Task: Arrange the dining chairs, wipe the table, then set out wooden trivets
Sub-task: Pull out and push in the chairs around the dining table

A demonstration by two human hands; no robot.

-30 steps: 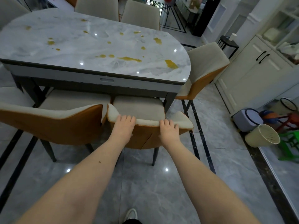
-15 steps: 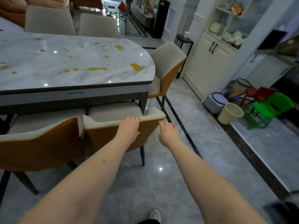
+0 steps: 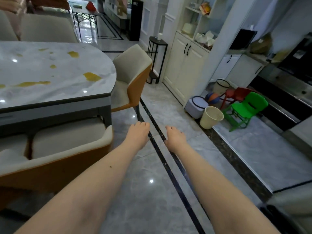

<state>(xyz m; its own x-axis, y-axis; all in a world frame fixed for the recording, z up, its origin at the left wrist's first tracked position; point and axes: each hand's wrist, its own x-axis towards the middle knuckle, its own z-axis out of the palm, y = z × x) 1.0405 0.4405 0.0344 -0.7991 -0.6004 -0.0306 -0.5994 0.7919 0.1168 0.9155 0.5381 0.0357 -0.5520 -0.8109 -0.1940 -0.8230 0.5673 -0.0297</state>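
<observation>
The marble dining table (image 3: 50,92) fills the upper left, with several yellow spills (image 3: 92,76) on its top. A beige and orange chair (image 3: 67,149) is tucked under its near side, at the lower left. Another chair (image 3: 133,71) stands at the table's rounded right end, angled a little away from it. My left hand (image 3: 137,134) and my right hand (image 3: 175,139) hover over the floor to the right of the near chair, palms down, fingers loosely apart, holding nothing. No trivets or cloth are in view.
Two more chair backs (image 3: 43,29) stand behind the table. A black side table (image 3: 157,48) and cream cabinets (image 3: 184,65) line the right wall. A cream bin (image 3: 211,117), a grey stool (image 3: 195,105), a ball and small green and red chairs (image 3: 244,108) crowd the floor on the right.
Both hands have let go of the near chair's backrest and moved to the right of it. My view has swung right toward the chair at the table's end and the cabinets.
</observation>
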